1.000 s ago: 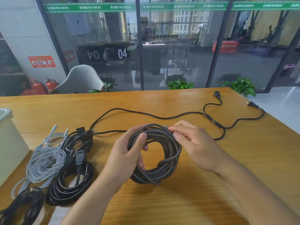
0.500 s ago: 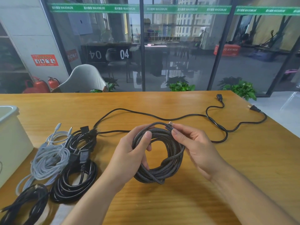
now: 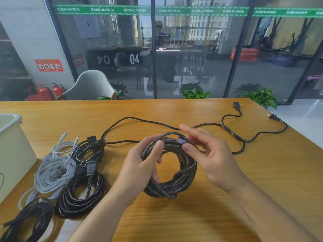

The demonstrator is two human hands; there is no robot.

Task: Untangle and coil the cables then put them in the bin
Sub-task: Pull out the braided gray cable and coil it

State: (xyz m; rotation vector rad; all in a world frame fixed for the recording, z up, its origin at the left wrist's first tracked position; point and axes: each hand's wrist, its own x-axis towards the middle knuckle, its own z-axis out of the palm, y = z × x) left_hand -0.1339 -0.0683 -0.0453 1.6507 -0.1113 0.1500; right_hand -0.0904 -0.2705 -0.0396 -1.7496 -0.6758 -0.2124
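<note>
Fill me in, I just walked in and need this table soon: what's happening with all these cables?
A person is tidying cables. Their left hand grips a coiled braided cable held just above the wooden table, while the right hand pinches its connector end at the top of the coil. A long black power cord still lies uncoiled across the table behind. Coiled black cables and a grey cable bundle lie to the left, beside the white bin, not yet in it.
</note>
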